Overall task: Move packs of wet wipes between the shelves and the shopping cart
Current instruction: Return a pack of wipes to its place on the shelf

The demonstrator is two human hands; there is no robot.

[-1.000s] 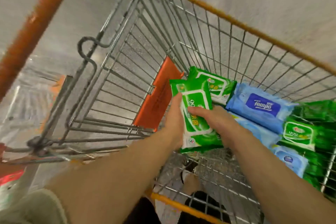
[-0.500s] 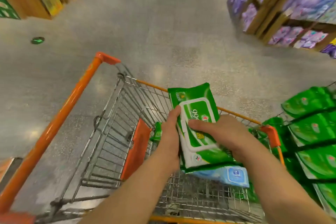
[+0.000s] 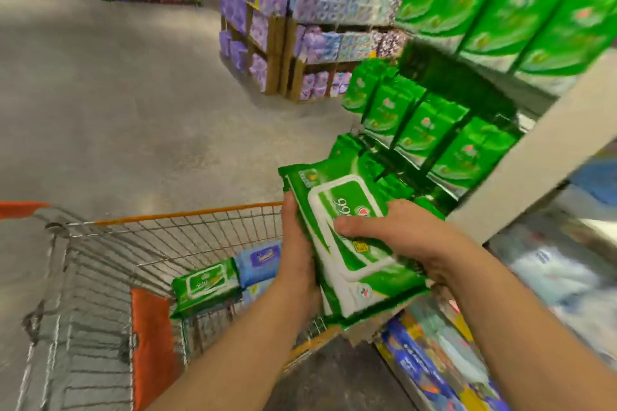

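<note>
We held the green pack (image 3: 347, 240) in both hands, above the near corner of the cart (image 3: 173, 230) and close to the shelves (image 3: 521, 157) on our right. Our left hand (image 3: 298, 264) cupped its left edge, fingers hidden beneath, while our right hand (image 3: 404, 237) gripped the right side with the thumb pressed across the printed label. To finish this step well, we judged it best to keep the pack level, carry it rightward past our right fingers toward the row of matching green packs (image 3: 430, 130) just beyond them, and slide it in flat rather than let the soft body sag. The pack looked plump and glossy, green with a white flap lid on top and a crimped seam at its far end. Below our left fingers, another green pack (image 3: 205, 284) and a blue pack (image 3: 258, 260) lay in the cart.
</note>
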